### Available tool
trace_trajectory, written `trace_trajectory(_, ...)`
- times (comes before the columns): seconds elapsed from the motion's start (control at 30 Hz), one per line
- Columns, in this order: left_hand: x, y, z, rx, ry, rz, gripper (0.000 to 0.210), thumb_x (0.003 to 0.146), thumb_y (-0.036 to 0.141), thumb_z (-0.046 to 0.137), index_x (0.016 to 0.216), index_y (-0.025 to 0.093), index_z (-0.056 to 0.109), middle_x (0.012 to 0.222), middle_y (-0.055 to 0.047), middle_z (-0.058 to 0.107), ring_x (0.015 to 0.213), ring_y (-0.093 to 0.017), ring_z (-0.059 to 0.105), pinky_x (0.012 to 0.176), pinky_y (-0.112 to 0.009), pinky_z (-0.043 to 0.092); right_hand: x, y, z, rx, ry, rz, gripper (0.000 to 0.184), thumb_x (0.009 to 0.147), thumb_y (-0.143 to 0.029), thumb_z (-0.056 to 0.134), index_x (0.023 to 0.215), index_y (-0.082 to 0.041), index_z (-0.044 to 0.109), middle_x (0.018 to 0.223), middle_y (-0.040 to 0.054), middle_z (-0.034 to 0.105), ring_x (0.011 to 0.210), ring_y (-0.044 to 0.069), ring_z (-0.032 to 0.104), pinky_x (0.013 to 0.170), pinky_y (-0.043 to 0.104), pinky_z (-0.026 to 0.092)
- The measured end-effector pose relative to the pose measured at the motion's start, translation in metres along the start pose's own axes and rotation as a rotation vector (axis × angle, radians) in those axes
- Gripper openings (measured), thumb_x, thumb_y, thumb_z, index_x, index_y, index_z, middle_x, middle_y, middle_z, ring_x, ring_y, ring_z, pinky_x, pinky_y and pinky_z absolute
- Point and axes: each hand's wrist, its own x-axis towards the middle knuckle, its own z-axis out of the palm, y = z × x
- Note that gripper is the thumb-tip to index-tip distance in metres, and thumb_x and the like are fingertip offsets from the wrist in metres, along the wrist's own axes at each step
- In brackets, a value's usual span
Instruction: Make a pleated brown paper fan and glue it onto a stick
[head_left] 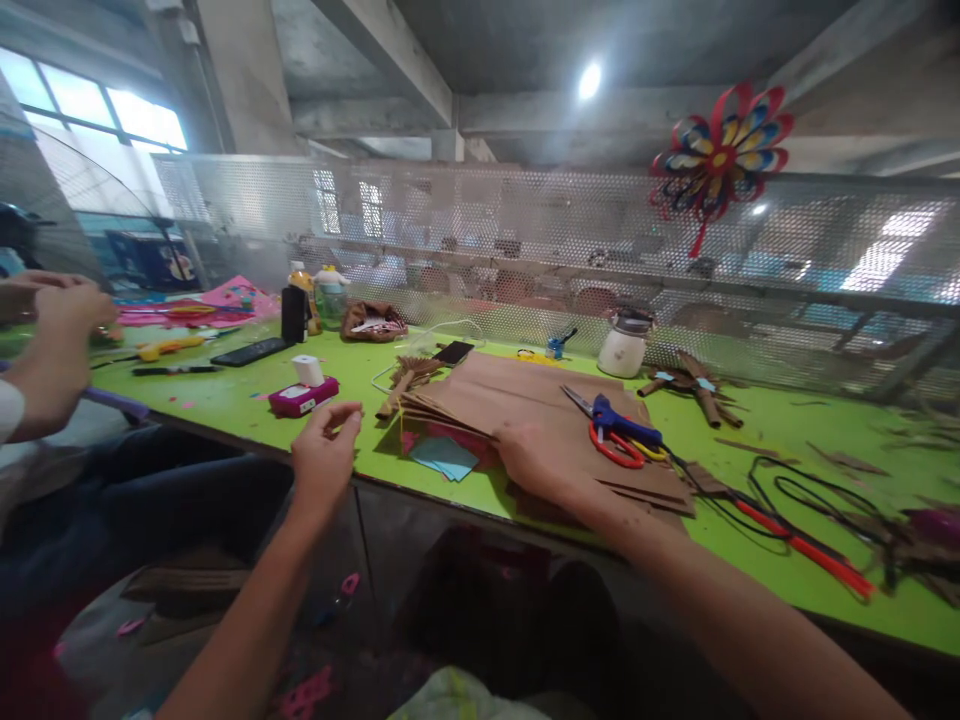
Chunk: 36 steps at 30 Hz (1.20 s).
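Observation:
A stack of brown kraft paper sheets (510,385) lies near the front edge of the green table, its left edges fanned upward. My right hand (525,455) grips the front edge of this stack, its fingertips partly hidden by the paper. Scissors with red handles (616,447) rest on the sheets, beside a blue-handled tool (626,420). Under the lifted edge show light blue paper pieces (444,457). Left of the stack, my left hand (326,450) hovers at the table edge with loosely curled fingers, thumb and forefinger slightly apart, and nothing visible in it.
A purple tissue pack (303,397), folded brown paper pieces (405,385), a phone (251,351) and a white jar (625,345) stand about the green table (375,465). Black cable and a red-handled tool (810,550) lie right. Another person's hands (71,305) work at left.

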Motion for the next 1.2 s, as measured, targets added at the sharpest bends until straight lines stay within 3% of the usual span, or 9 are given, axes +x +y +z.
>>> trace_trajectory(0.07,-0.008,-0.003,-0.001,0.066,-0.063,-0.010,0.036,0.073,0.044,0.049,0.093,0.016,0.058,0.089,-0.005,0.063,0.079,-0.017,0.060,0.071,-0.028,0.049,0.000,0.004,0.000,0.020,0.045,0.042,0.024,0.084,-0.018,0.040,0.081,-0.017,0.063,0.078,0.0090,0.067,0.067,0.019,0.059,0.056,0.026,0.033)
trace_trajectory(0.13,-0.014,-0.003,0.001,0.178,-0.239,0.031,0.031,0.073,0.042,0.048,0.087,0.017,0.060,0.087,-0.005,0.064,0.078,-0.018,0.059,0.071,-0.029,0.049,0.001,0.006,0.001,0.047,0.091,0.078,0.025,0.085,-0.021,0.039,0.081,-0.018,0.063,0.078,0.0087,0.067,0.068,0.019,0.060,0.056,0.027,0.032)
trace_trajectory(0.23,-0.017,0.000,0.008,0.348,-0.494,0.252,0.027,0.075,0.038,0.047,0.084,0.019,0.064,0.092,-0.007,0.063,0.090,-0.021,0.056,0.083,-0.033,0.044,0.000,0.008,0.004,0.093,0.137,0.107,0.026,0.086,-0.023,0.038,0.085,-0.018,0.064,0.081,0.0081,0.068,0.071,0.019,0.060,0.058,0.027,0.032)
trace_trajectory(0.37,-0.011,0.016,0.020,0.470,-0.676,0.503,0.031,0.076,0.036,0.050,0.094,0.016,0.065,0.099,-0.010,0.061,0.099,-0.024,0.052,0.091,-0.036,0.038,0.000,0.009,0.009,0.095,0.144,0.120,0.027,0.087,-0.025,0.037,0.086,-0.019,0.063,0.080,0.0079,0.068,0.069,0.019,0.060,0.056,0.027,0.030)
trace_trajectory(0.53,-0.008,0.041,0.032,0.547,-0.931,0.631,0.035,0.075,0.041,0.052,0.102,0.021,0.061,0.102,-0.008,0.060,0.095,-0.022,0.054,0.083,-0.031,0.040,-0.001,0.008,0.011,0.084,0.133,0.108,0.027,0.087,-0.025,0.036,0.088,-0.019,0.062,0.079,0.0075,0.068,0.069,0.019,0.060,0.056,0.027,0.030)
trace_trajectory(0.7,-0.017,0.055,0.042,0.759,-0.899,0.619,0.042,0.068,0.051,0.056,0.093,0.018,0.064,0.093,-0.010,0.061,0.086,-0.025,0.057,0.076,-0.032,0.041,-0.004,0.003,0.008,0.031,0.089,0.103,0.027,0.087,-0.024,0.035,0.084,-0.018,0.061,0.078,0.0084,0.067,0.067,0.020,0.060,0.054,0.028,0.029)
trace_trajectory(0.87,-0.026,0.061,0.045,0.881,-0.831,0.682,0.028,0.075,0.035,0.051,0.089,0.015,0.063,0.089,-0.013,0.062,0.079,-0.024,0.059,0.071,-0.034,0.042,-0.007,-0.004,0.001,0.010,0.037,0.097,0.027,0.088,-0.023,0.033,0.087,-0.017,0.060,0.080,0.0093,0.066,0.068,0.018,0.059,0.056,0.027,0.030)
trace_trajectory(1.03,-0.034,0.069,0.046,0.895,-0.862,0.683,0.033,0.073,0.041,0.053,0.088,0.014,0.062,0.085,-0.013,0.064,0.080,-0.026,0.060,0.070,-0.034,0.044,-0.007,-0.004,-0.001,-0.007,0.008,0.097,0.027,0.089,-0.023,0.033,0.090,-0.016,0.059,0.082,0.0093,0.066,0.070,0.018,0.059,0.057,0.026,0.031)
trace_trajectory(1.2,-0.040,0.073,0.049,0.938,-0.901,0.719,0.020,0.073,0.018,0.049,0.086,0.011,0.063,0.083,-0.015,0.064,0.071,-0.023,0.061,0.064,-0.032,0.044,-0.008,-0.004,0.001,-0.010,0.012,0.089,0.027,0.089,-0.023,0.033,0.091,-0.017,0.058,0.085,0.0093,0.065,0.071,0.018,0.060,0.058,0.026,0.031)
